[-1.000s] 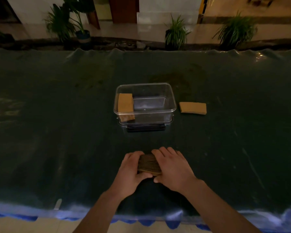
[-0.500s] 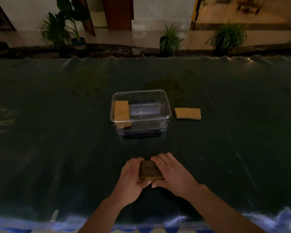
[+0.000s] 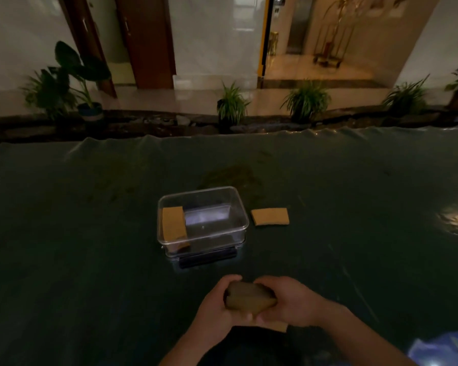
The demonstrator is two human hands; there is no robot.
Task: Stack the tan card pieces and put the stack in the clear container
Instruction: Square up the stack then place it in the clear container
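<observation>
Ahead of the fingers (image 3: 267, 283) curled round the held card stack (image 3: 249, 298), bare dark table cover (image 3: 90, 260) is seen up to the clear container (image 3: 245, 223), from whose near wall a black latch (image 3: 206, 258) juts. Its top is open. The end ahead-left of the fingers is taken up by a tan card stack (image 3: 173, 224); the rest of its floor is bare. Ahead-right, a second tan stack (image 3: 270, 216) lies just beside the container's right wall. One card piece (image 3: 279, 326) lies under the right hand (image 3: 294, 302).

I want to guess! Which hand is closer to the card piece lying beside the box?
Right. The right hand is on the near side of the card piece, almost in line; the left hand is further left.
</observation>
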